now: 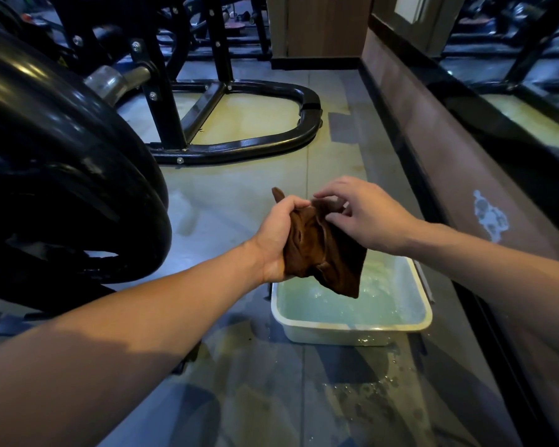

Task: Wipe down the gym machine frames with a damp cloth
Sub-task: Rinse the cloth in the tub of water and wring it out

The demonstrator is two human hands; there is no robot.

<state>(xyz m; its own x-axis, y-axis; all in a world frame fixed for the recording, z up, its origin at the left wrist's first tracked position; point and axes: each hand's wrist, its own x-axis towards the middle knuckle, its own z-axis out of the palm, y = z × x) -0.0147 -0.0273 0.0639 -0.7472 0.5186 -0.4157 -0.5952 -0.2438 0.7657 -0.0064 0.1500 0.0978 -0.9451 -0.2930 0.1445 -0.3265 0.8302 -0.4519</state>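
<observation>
Above the near end of a pale rectangular plastic tub (pixel 352 324) of greenish soapy water, a dark brown damp cloth (pixel 323 250) hangs crumpled between both hands. The left hand (pixel 276 240) grips the cloth's left side, fingers curled round it so that most of them are hidden behind the fabric; a small brown corner pokes up past the knuckles. The right hand (pixel 365 214) hovers at the cloth's top right edge with fingers loosely spread and bent, their tips at the fabric; whether they pinch it or only touch it is hard to tell. The cloth's lower corner dangles over the water, and it is unclear whether it touches the surface.

The tub stands on the grey floor (pixel 239 398), with water drops scattered near its right corner. To the left, large glossy black weight plates (pixel 62 150) fill the edge and are cut off by it. Farther off, the black tubular machine frame (pixel 246 143) rests on the floor, its uprights running out of sight at the top. Along the right, a dark-edged mirror wall (pixel 484 101) shows dim reflections.
</observation>
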